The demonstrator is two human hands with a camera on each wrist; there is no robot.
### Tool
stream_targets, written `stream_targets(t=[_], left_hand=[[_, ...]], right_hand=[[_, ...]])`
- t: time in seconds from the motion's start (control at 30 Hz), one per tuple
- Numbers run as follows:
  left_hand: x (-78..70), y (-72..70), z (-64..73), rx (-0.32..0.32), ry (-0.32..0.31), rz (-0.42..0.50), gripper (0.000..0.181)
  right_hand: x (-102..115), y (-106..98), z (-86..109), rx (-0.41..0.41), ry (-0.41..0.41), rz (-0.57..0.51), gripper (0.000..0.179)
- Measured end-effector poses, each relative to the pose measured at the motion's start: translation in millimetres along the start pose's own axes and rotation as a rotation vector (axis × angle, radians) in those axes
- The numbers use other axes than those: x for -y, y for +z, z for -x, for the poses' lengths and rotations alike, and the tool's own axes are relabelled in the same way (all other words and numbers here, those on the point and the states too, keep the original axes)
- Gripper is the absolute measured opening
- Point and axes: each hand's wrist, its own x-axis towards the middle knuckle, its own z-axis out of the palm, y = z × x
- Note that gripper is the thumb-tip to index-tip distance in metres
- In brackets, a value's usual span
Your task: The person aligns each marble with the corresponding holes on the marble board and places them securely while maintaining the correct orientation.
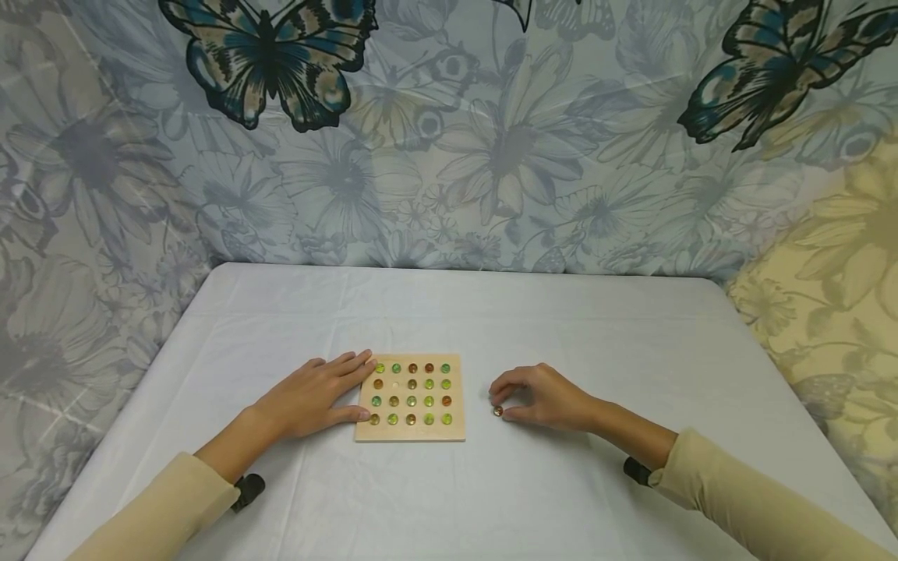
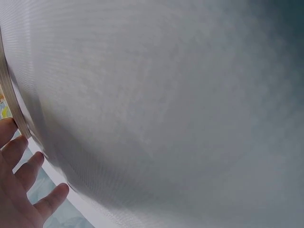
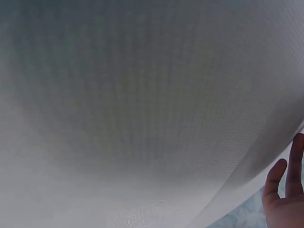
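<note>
A square light-wood board (image 1: 456,393) lies flat on the table with rows of green, amber and brown glass marbles (image 1: 429,401) in its hollows. One hollow (image 1: 396,384) in the second row from the back shows bare wood. My left hand (image 1: 312,397) rests at the board's left side, fingers extended, with fingertips at the back corner and thumb on the front part. In the left wrist view, its fingers (image 2: 28,171) spread beside the board's edge (image 2: 14,102). To the right of the board, my right hand (image 1: 550,397) pinches a brownish marble (image 1: 497,411) between thumb and finger, low over the cloth.
A white cloth (image 1: 561,483) covers the table. Behind it hangs a grey floral fabric (image 1: 512,156) with butterflies, and yellow floral fabric (image 1: 856,257) is at the right. Dark wrist cameras (image 1: 249,491) sit under both cuffs.
</note>
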Motion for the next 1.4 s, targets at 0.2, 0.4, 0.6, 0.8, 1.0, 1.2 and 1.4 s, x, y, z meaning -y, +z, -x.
stream_targets(t=[0.2, 0.4, 0.6, 0.8, 1.0, 1.2, 1.4], left_hand=[[-0.4, -0.4, 0.2, -0.002, 0.002, -0.002, 0.079], [-0.5, -0.3, -0.5, 0.003, 0.000, 0.006, 0.080], [0.5, 1.5, -0.1, -0.010, 0.007, 0.001, 0.080], [2.6, 4.1, 0.1, -0.027, 0.021, -0.015, 0.081], [3.4, 3.8, -0.2, -0.030, 0.015, -0.016, 0.081], [3.0, 3.2, 0.2, -0.019, 0.007, 0.001, 0.080], [3.2, 3.5, 0.0, -0.017, 0.011, 0.003, 0.081]], right_hand=[[1.3, 0.9, -0.9, -0.011, 0.002, 0.004, 0.026], [2.1, 1.3, -1.6, -0.018, -0.004, 0.011, 0.026], [3.0, 2.4, -3.6, -0.012, -0.013, 0.018, 0.026], [7.2, 1.0, -9.1, -0.021, -0.019, 0.034, 0.025], [15.3, 1.7, -20.5, -0.019, -0.041, 0.024, 0.026], [26.3, 6.8, -34.1, -0.005, -0.061, 0.007, 0.026], [31.1, 13.9, -44.4, -0.038, -0.068, 0.057, 0.026]])
